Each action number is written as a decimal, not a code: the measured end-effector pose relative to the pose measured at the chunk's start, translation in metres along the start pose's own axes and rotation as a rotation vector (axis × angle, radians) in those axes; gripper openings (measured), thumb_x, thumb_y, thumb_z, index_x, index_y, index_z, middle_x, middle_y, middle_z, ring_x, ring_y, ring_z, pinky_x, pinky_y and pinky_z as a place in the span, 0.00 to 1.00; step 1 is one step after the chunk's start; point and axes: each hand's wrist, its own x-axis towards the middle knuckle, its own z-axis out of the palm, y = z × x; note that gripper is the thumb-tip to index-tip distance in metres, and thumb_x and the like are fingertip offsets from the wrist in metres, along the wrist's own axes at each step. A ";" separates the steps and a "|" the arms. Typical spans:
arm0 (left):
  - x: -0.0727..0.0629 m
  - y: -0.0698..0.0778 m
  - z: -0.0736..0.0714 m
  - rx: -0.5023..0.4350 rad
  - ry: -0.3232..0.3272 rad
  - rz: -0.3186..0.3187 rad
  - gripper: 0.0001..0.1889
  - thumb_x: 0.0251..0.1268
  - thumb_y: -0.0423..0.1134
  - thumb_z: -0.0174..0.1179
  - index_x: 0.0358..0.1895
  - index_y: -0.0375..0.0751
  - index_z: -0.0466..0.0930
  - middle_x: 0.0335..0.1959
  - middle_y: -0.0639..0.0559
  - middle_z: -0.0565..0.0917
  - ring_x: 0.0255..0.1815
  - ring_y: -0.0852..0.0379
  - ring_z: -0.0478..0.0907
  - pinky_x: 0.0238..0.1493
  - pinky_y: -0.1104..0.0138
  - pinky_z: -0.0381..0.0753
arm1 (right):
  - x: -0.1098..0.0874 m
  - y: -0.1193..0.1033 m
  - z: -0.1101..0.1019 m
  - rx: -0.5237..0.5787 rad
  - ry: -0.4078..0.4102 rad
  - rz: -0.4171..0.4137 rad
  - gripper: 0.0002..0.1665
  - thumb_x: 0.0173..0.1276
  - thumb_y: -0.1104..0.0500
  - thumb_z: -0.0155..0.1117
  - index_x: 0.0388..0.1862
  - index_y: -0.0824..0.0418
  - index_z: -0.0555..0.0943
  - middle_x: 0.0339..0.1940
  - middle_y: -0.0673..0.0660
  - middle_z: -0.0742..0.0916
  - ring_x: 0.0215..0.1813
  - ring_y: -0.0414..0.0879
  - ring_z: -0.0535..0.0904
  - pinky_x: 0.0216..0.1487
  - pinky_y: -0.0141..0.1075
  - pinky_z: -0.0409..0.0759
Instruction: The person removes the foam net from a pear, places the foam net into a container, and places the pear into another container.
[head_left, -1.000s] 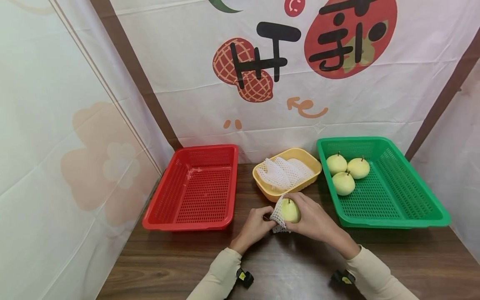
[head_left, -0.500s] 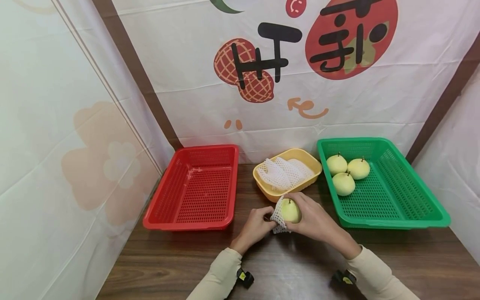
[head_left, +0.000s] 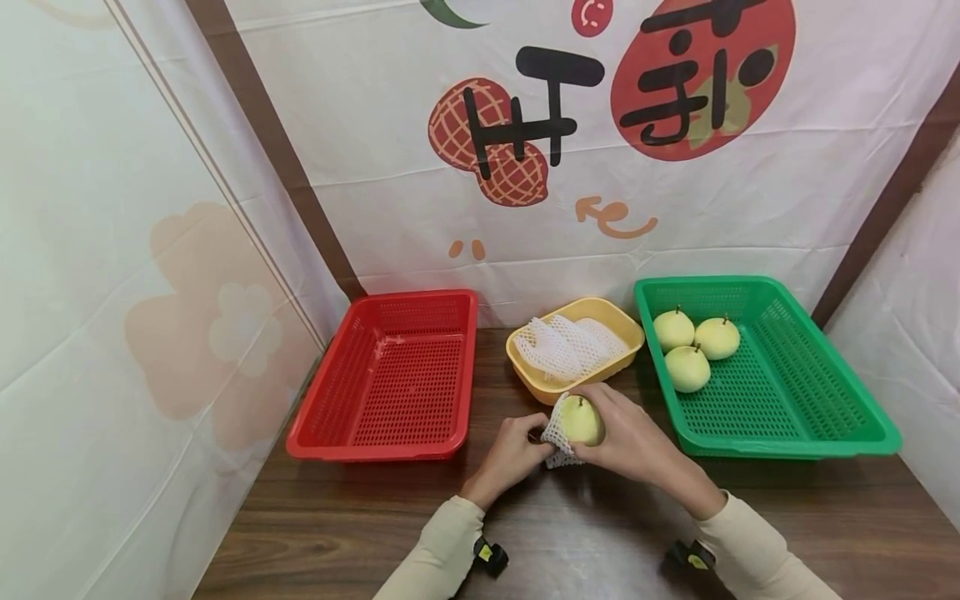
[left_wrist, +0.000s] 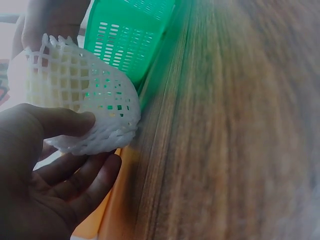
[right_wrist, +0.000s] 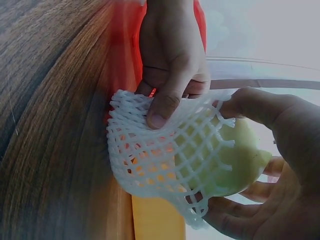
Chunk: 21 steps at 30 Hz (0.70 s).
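A pale yellow-green pear [head_left: 582, 421] sits partly inside a white foam net sleeve [head_left: 556, 433], in front of the yellow basket. My left hand [head_left: 512, 454] pinches the sleeve's side between thumb and fingers. My right hand [head_left: 628, 435] grips the pear from the right, thumb and fingers curled round it. In the right wrist view the net [right_wrist: 145, 150] covers one side of the pear [right_wrist: 245, 155], while its stem end stays bare. The sleeve's lower end hangs loose past the fruit in the left wrist view, where the left thumb [left_wrist: 67, 122] presses on the mesh.
Behind the hands a yellow basket [head_left: 532, 379] holds more white foam nets [head_left: 570, 343]. On the right, a green basket [head_left: 780, 446] contains three pears [head_left: 687, 368]. A red basket [head_left: 375, 452] stands at the left. All rest on a dark wooden table [head_left: 337, 525] before a printed cloth.
Both hands keep their hold and almost the same place. The pear and the right hand shift very slightly to the right; the baskets stay put.
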 end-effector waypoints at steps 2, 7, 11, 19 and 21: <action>0.000 0.001 0.000 -0.001 0.003 -0.002 0.07 0.55 0.29 0.73 0.35 0.43 0.87 0.32 0.51 0.90 0.34 0.51 0.84 0.36 0.74 0.76 | 0.000 0.000 -0.001 -0.003 0.003 -0.002 0.43 0.53 0.53 0.86 0.67 0.54 0.78 0.59 0.54 0.85 0.53 0.48 0.83 0.49 0.45 0.84; -0.001 0.001 0.001 -0.003 0.008 -0.010 0.07 0.55 0.29 0.73 0.35 0.43 0.87 0.31 0.51 0.90 0.33 0.51 0.84 0.35 0.75 0.76 | -0.001 -0.001 -0.003 -0.012 0.008 -0.006 0.43 0.53 0.51 0.86 0.68 0.54 0.78 0.59 0.54 0.85 0.53 0.48 0.83 0.49 0.45 0.84; -0.001 0.001 0.001 -0.006 0.011 -0.016 0.07 0.55 0.29 0.73 0.34 0.44 0.87 0.31 0.51 0.89 0.32 0.55 0.82 0.34 0.75 0.76 | -0.001 -0.001 -0.005 -0.018 0.012 -0.008 0.44 0.53 0.50 0.86 0.68 0.54 0.78 0.60 0.54 0.85 0.53 0.47 0.83 0.49 0.45 0.84; -0.001 0.001 0.002 -0.009 0.008 -0.030 0.07 0.54 0.29 0.72 0.33 0.44 0.85 0.31 0.51 0.89 0.30 0.62 0.78 0.33 0.75 0.75 | -0.003 -0.001 -0.009 -0.031 0.014 0.001 0.44 0.53 0.49 0.86 0.68 0.53 0.78 0.60 0.54 0.85 0.53 0.48 0.83 0.48 0.46 0.84; -0.001 0.001 0.002 -0.011 0.006 -0.033 0.07 0.55 0.29 0.72 0.33 0.45 0.85 0.31 0.51 0.89 0.30 0.62 0.77 0.33 0.75 0.75 | -0.003 -0.001 -0.010 -0.031 0.014 0.005 0.44 0.53 0.49 0.86 0.68 0.53 0.78 0.60 0.54 0.85 0.53 0.48 0.83 0.48 0.46 0.84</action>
